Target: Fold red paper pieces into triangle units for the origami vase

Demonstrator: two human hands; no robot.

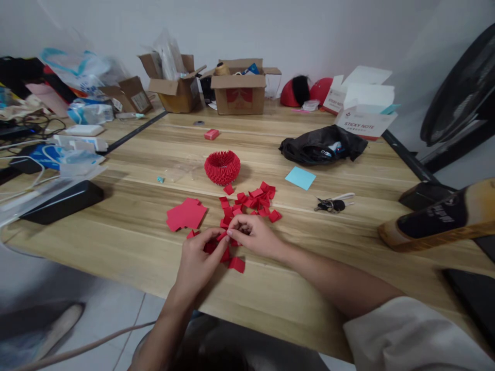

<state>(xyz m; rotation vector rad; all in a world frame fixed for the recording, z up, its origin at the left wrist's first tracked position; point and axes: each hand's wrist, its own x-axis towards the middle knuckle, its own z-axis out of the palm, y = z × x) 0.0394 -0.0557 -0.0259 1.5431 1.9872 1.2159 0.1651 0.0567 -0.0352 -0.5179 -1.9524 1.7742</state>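
Near the front of the table, my left hand [201,254] and my right hand [253,235] meet, their fingertips pinched on one small piece of red paper [221,236]. Around and beneath them lie several loose folded red paper pieces [263,196], with one piece [237,265] close to the table's front edge. A stack of flat red paper sheets [186,214] rests to the left of my hands. Beyond the loose pieces stands a round red bowl shape [222,168] built of many folded paper points.
A blue sticky note [300,178], keys [330,204] and a black bag [323,145] lie to the right. A bottle-like container [436,219] is at far right. Cardboard boxes [240,98] line the back; a black power strip [62,202] sits left.
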